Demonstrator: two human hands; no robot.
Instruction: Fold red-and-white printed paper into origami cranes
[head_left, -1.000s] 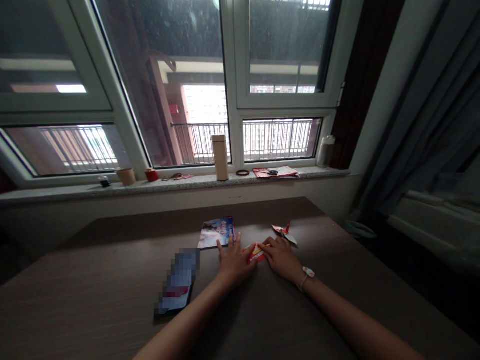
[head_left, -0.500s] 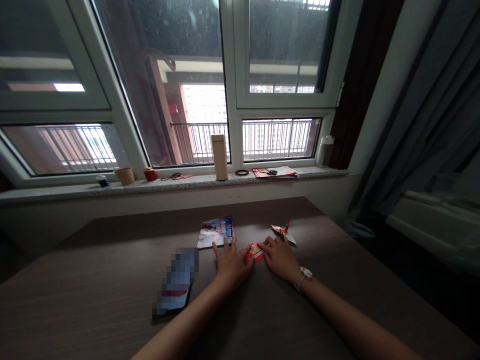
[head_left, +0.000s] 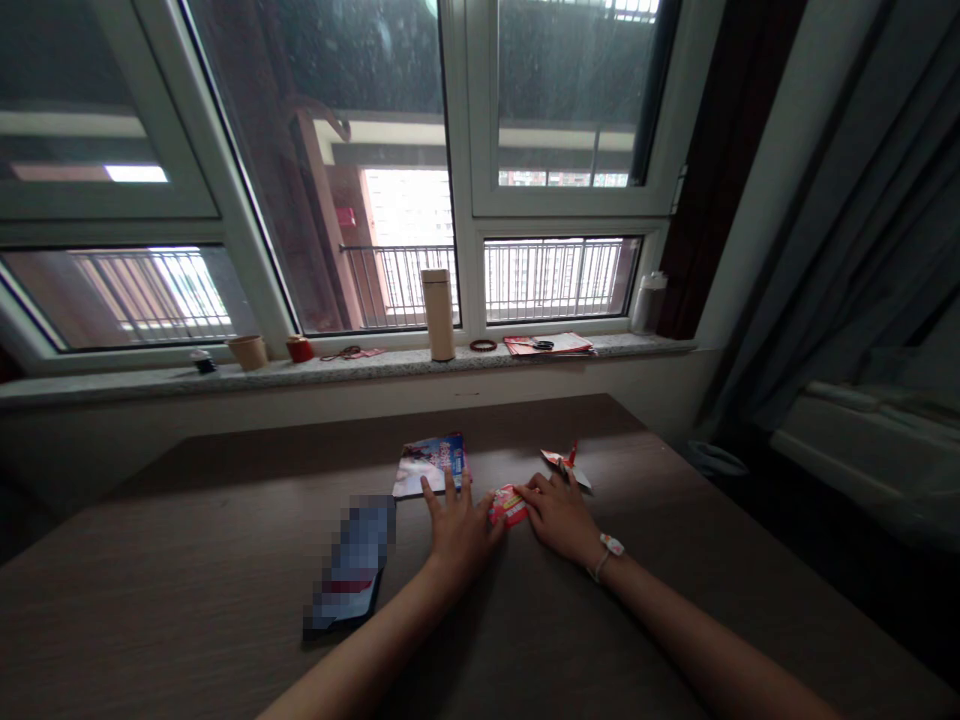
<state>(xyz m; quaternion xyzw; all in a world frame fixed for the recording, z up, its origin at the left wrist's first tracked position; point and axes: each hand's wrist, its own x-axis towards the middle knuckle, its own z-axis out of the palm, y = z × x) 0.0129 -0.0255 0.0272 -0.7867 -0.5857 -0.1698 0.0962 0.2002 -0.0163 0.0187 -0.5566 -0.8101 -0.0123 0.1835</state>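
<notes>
A small folded red paper (head_left: pixel 509 506) with white and yellow print lies on the brown table between my hands. My left hand (head_left: pixel 457 527) has its thumb and index finger at the paper's left edge, the other fingers spread toward a printed sheet. At the right edge, my right hand (head_left: pixel 559 515) presses the paper with its fingers curled together; the fingertips are partly hidden. Just beyond that hand stands a folded paper crane (head_left: pixel 568 462) in red and white. The blue and white printed paper (head_left: pixel 431 465) lies past my left fingertips.
A dark phone-like slab (head_left: pixel 349 570), partly pixelated, lies left of my left forearm. Along the windowsill (head_left: pixel 360 372) stand a beige flask (head_left: pixel 438 315), a paper cup (head_left: pixel 248 352), a red spool (head_left: pixel 300 349), a bracelet (head_left: pixel 483 346), and papers (head_left: pixel 570 345) with scissors on top.
The folded red paper has shifted slightly, and its printed face catches the light differently. My left hand has moved a little to the left; my right hand has stayed nearly still.
</notes>
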